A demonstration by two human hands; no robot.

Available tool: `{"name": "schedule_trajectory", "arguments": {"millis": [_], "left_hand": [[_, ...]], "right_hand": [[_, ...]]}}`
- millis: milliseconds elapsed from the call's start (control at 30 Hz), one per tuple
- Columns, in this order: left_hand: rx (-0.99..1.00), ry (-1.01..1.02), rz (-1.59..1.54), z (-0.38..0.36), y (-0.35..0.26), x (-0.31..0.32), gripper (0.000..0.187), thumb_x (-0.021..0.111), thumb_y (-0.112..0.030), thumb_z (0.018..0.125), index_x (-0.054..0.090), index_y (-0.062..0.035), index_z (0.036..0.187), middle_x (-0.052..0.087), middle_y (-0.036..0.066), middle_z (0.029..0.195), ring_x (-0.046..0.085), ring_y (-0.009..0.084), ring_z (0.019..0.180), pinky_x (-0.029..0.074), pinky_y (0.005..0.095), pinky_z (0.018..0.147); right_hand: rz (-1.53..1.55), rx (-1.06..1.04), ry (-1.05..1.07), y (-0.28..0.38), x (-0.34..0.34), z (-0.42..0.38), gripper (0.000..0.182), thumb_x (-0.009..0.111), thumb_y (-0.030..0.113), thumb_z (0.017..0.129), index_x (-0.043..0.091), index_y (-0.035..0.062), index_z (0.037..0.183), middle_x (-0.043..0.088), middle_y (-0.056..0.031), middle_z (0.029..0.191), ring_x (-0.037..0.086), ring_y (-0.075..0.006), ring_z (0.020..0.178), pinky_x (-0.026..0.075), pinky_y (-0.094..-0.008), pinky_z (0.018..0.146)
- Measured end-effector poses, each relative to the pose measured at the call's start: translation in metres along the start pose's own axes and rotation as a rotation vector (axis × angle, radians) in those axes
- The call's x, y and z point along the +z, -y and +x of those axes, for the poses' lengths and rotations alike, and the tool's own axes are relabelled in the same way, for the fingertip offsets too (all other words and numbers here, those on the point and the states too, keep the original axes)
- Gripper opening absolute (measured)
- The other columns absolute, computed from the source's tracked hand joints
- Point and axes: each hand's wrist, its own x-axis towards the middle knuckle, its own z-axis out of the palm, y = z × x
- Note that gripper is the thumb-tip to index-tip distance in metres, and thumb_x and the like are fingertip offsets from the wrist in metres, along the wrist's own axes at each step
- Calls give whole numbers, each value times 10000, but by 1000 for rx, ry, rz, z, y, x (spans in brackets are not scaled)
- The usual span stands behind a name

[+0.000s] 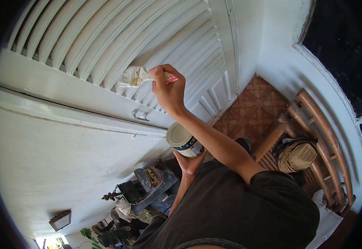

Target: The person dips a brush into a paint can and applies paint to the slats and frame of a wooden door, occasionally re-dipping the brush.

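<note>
My right hand (169,89) is closed around the handle of a wide paintbrush (132,77), whose pale bristles lie against the slats of a white louvred door (118,39). Part of the handle shows red and white beyond my fingers. Below it, my left hand (190,163) supports a paint can (186,143) from underneath, its fingers wrapped about the base. The can is uncovered, holds off-white paint and has a dark label band. My right forearm passes over the can's right side in this view.
A small metal latch (139,115) juts from the door frame. On the right stands a wooden bench (272,139) with a tan cap (298,156) on it, over brown patterned floor (258,97). Dark machinery (147,186) and clutter fill the lower left beside the white wall (56,162).
</note>
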Motion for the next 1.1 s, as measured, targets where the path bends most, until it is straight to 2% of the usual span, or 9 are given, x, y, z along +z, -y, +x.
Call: {"name": "schedule_trajectory", "arguments": {"millis": [100,133,233,267,467,567,667,833,1100], "left_hand": [[-83,110,42,6,2,-9,839,481,-709,929,450,-133,1538,474,165,1546,401,405,1434,331,626,1172],[-40,-22,23,5,20,23,790,525,-571,902,476,-79,1519,505,179,1519,415,407,1435,364,560,1173],[-30,-20,7,11,27,33,796,523,-564,905,471,-61,1521,511,192,1512,404,416,1446,369,544,1177],[-38,-15,-22,14,26,30,923,499,-731,884,446,-79,1535,471,207,1524,368,408,1447,381,557,1157],[-14,-19,-21,27,33,37,857,522,-669,885,479,-92,1517,485,183,1516,365,401,1451,391,535,1145],[-1,-25,-42,37,39,45,829,543,-634,881,489,-94,1508,494,178,1508,378,395,1438,391,536,1143],[14,22,-22,50,45,48,830,558,-627,881,479,-98,1515,493,181,1513,369,394,1451,388,541,1143],[9,20,-27,72,54,53,840,550,-654,898,468,-101,1524,487,187,1525,350,397,1471,381,560,1143],[37,41,-29,92,74,67,859,533,-683,898,461,-106,1530,475,183,1525,341,398,1471,382,555,1139]], "right_hand": [[-19,-110,-21,1,-17,23,200,583,166,1066,693,30,969,555,32,649,514,-47,540,409,-238,484],[13,-158,-29,-3,-33,45,198,585,177,1065,694,35,981,564,33,658,518,-48,542,416,-235,486],[-100,-327,-190,18,-81,118,150,587,123,1029,698,37,976,593,12,676,535,-66,539,433,-234,492],[-115,-366,-272,27,-98,148,152,583,115,1020,698,34,962,596,5,677,540,-73,541,436,-238,497],[-178,-569,-528,72,-134,223,198,575,150,1010,697,18,926,622,-15,727,539,-93,555,444,-248,531],[-114,-348,-460,60,-123,192,229,577,183,1023,700,8,942,611,-2,738,530,-91,558,449,-242,549],[-132,-237,-169,31,-98,120,230,555,208,1083,680,29,1011,546,33,665,506,-52,565,413,-230,524],[-66,17,154,54,-82,54,204,589,172,1060,667,18,951,623,-8,745,557,-65,600,428,-226,533],[8,-30,-108,76,-115,163,191,570,144,1030,637,0,924,561,-23,676,528,-109,534,409,-262,484]]}}
